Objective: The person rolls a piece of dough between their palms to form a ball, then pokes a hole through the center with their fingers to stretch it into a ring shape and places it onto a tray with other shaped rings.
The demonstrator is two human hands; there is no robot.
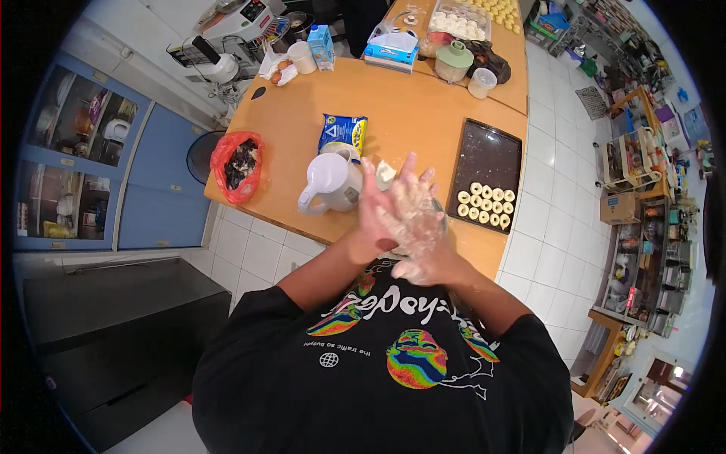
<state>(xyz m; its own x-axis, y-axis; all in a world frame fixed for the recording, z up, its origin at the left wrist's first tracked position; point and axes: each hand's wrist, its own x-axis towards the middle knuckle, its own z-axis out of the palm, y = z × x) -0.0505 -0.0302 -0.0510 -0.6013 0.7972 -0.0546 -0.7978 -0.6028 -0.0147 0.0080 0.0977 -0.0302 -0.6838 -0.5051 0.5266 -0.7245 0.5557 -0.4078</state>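
Observation:
Above the near edge of the wooden table, my left hand and my right hand meet, the left one's side against the right. Sticky pale dough and flour coat the right hand heavily. Both hands have their fingers stretched out, and neither grips anything. A bowl rim shows partly behind the right hand; its contents are hidden. Just beyond the fingers is a small white lump, its kind unclear. Left of my hands stands a white lidded jug, with a blue and yellow packet behind it.
A dark baking tray holds rows of small dough rings on the right. A red plastic bag sits at the table's left edge. Farther back are a tissue pack, a blue carton, a green-lidded container and a tub.

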